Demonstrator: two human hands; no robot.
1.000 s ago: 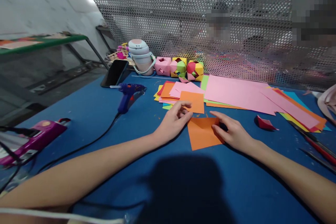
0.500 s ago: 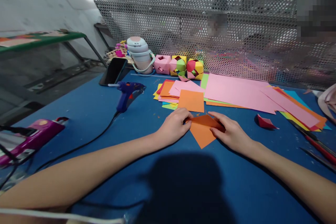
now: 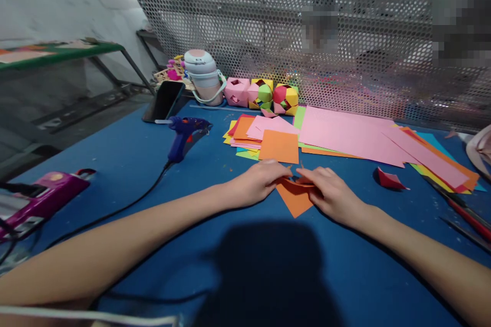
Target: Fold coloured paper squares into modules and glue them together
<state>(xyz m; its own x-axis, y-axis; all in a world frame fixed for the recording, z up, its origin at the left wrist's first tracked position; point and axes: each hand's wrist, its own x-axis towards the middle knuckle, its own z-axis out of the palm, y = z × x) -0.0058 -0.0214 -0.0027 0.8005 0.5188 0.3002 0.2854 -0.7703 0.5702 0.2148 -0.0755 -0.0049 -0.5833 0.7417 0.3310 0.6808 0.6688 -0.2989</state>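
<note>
An orange sheet of paper (image 3: 294,199) lies on the blue table with one corner pointing toward me and its far part folded over. My left hand (image 3: 263,180) holds its left side near the fold, fingers closed on the edge. On the right side, my right hand (image 3: 332,191) grips the paper with thumb below and fingers over the fold. The fingertips of both hands are close together and partly hide the far edge. Just beyond them sits a flat orange square (image 3: 279,146) on a pile of coloured paper (image 3: 242,130).
A blue glue gun (image 3: 182,135) lies at left, its cord running to a purple power strip (image 3: 46,196). Behind stand a phone (image 3: 164,102), a flask (image 3: 204,76) and folded paper balls (image 3: 286,98). Pink sheets (image 3: 345,133), a red paper piece (image 3: 390,179) and scissors (image 3: 466,214) lie right.
Both hands have drawn closer together at the far edge of the orange paper. Its far part is now folded down more, and less of the sheet shows.
</note>
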